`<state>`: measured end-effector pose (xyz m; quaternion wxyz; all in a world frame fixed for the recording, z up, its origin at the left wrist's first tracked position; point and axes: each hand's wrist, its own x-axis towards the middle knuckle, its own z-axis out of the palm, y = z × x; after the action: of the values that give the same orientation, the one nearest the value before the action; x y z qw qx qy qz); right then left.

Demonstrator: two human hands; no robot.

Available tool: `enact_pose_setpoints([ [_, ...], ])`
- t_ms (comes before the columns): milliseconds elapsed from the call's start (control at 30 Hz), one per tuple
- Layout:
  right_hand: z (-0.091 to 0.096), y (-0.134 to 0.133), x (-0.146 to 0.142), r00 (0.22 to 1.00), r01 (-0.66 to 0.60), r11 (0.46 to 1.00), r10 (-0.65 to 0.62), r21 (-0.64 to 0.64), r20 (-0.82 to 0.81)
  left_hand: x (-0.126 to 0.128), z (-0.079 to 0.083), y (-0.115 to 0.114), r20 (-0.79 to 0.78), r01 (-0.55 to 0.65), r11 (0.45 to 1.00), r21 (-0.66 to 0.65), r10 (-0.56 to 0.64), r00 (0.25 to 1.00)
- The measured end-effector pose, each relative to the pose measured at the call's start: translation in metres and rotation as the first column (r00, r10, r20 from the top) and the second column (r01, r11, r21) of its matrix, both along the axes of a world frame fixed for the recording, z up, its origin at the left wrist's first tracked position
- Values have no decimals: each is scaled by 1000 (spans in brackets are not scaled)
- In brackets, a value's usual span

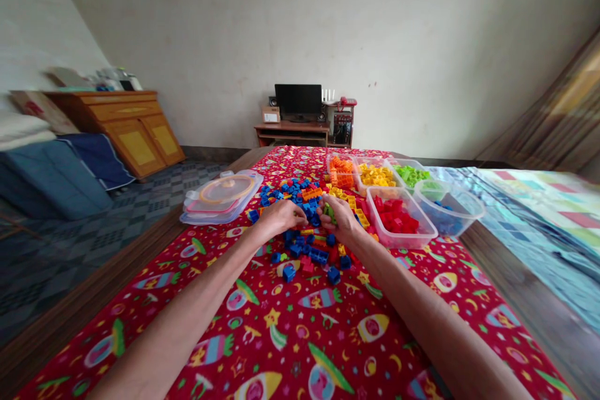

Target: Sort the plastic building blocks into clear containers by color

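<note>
A mixed pile of toy building bricks, mostly blue [319,255], lies on the red patterned cloth, with yellow, orange and red ones among them. My left hand [280,216] is over the pile's left side, fingers bent and thumb a little apart beside blue bricks; nothing shows in it. My right hand [341,219] is closed around green bricks [330,213], partly hidden by its fingers, just right of the pile's middle. Right of it stand clear plastic boxes of sorted bricks: orange [342,172], yellow [376,175], green [410,175] and red [397,217].
A round clear tub [462,215] with blue bricks stands far right, beside a bed [525,231]. Stacked plastic lids [220,197] lie at the left table edge. Beyond the table are a desk with a monitor [299,100] and a wooden cabinet [135,131].
</note>
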<state>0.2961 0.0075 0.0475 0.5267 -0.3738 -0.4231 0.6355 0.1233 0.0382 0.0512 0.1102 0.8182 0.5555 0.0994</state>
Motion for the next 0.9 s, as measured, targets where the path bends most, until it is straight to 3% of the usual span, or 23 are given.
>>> enact_pose_setpoints([
  [67, 2, 1, 6, 973, -17, 998, 2, 65, 232, -5, 0, 4, 89, 15, 999, -44, -11, 996],
  [100, 3, 1, 9, 917, -54, 992, 4, 115, 399, -7, 0, 5, 129, 17, 998, -64, -9, 992],
  [167, 6, 0, 17, 677, -168, 959, -55, 227, 734, -8, -1, 7, 204, 27, 996, -90, -8, 979],
  [233, 9, -3, 22, 346, -310, 905, -178, 291, 921, -8, -1, 7, 281, 49, 996, -75, -26, 959],
  [300, 11, -9, 22, 68, -433, 862, -261, 264, 963, -6, -2, 7, 363, 63, 997, -37, -45, 931],
  [367, 14, -17, 17, -109, -514, 839, -272, 179, 956, -3, -2, 6, 490, 52, 998, -39, -26, 872],
  [500, 22, -31, 5, -277, -555, 830, -235, 45, 932, 1, 1, 0, 780, 149, 953, -265, 121, 614],
  [600, 19, -33, 5, -267, -568, 821, -247, 55, 931, 1, 5, -3, 859, 270, 879, -393, 246, 449],
  [733, 7, -20, 11, -73, -523, 822, -306, 225, 949, -1, 8, -2, 872, 314, 833, -455, 345, 349],
  [800, 4, -12, 12, 112, -392, 866, -292, 312, 950, -1, 9, -2, 873, 319, 822, -472, 385, 299],
  [900, 7, -4, 9, 544, -126, 945, -188, 301, 818, 0, 11, -3, 864, 296, 814, -501, 452, 220],
])
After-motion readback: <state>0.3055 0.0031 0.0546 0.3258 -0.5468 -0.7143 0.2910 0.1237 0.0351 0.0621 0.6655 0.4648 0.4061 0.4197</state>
